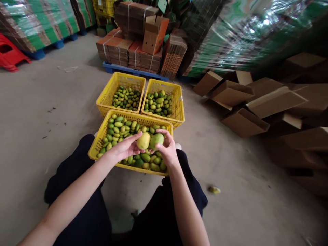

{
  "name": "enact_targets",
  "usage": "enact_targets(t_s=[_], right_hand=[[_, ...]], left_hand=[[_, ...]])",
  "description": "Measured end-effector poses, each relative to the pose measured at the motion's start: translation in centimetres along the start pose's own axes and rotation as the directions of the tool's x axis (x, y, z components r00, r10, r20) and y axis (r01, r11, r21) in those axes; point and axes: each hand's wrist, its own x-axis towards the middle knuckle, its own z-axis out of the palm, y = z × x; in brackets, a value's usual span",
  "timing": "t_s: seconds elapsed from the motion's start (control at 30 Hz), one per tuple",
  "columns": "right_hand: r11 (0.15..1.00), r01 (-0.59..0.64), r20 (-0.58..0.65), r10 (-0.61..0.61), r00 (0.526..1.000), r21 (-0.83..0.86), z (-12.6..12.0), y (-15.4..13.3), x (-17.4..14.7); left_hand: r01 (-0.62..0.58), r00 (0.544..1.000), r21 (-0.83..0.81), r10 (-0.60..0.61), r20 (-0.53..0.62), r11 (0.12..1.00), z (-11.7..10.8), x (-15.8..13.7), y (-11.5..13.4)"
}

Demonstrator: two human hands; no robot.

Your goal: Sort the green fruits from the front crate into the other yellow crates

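My left hand is closed around a yellow mango, with the thumb along its upper left side. Beside it, my right hand grips a green mango between the thumb and fingers. The two fruits sit side by side, close together, above the near yellow crate. That crate stands between my knees and holds many green and yellowish mangoes. My hands and forearms hide part of its contents.
Two more yellow crates with mangoes stand just beyond. Flattened cartons are stacked on a blue pallet. Open cardboard boxes pile up at right. A damaged fruit lies on the floor; a red stool is far left.
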Motion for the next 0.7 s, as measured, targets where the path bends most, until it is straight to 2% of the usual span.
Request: enact_targets(t_s=[0.07, 0.13, 0.23, 0.3, 0.47, 0.57, 0.63, 0.7], right_hand=[[0.994, -0.08, -0.02, 0.082, 0.996, 0.069, 0.4, 0.5, 0.6], [0.989, -0.133, -0.041, 0.136, 0.99, 0.071, 0.9, 0.9, 0.9], [0.985, -0.161, -0.013, 0.162, 0.987, 0.061, 1.4, 0.8, 1.1], [0.984, -0.136, -0.001, 0.137, 0.991, 0.113, 1.5, 0.5, 1.1], [0.911, -0.09, -0.062, 0.125, 0.99, 0.404, 1.4, 0.5, 1.1], [0.842, -0.11, -0.017, 0.14, 0.99, 0.528, 1.9, 1.2, 1.3], [0.814, -0.105, -0.001, 0.129, 0.992, 0.571, 2.3, 1.7, 1.4], [0.798, -0.106, -0.004, 0.134, 0.991, 0.593, 2.6, 2.1, 1.6]], left_hand=[[0.093, 0.995, -0.086, -0.09, 0.04, 0.992, 0.1, 0.2, 0.0], [0.098, 0.995, -0.112, -0.095, 0.03, 0.989, 0.3, 0.2, 0.1], [0.02, 0.999, -0.125, -0.025, -0.037, 0.992, 0.4, -0.2, 0.5], [-0.058, 0.996, -0.185, 0.045, -0.073, 0.981, 0.3, -0.6, 0.9], [-0.164, 0.986, -0.415, 0.159, -0.046, 0.895, 0.1, -1.4, 1.8], [-0.271, 0.962, -0.448, 0.223, -0.159, 0.852, 0.4, -1.4, 1.6], [-0.267, 0.959, -0.466, 0.183, -0.217, 0.844, 0.7, -1.1, 1.3], [-0.195, 0.972, -0.488, 0.1, -0.214, 0.851, 1.1, -0.8, 1.0]])
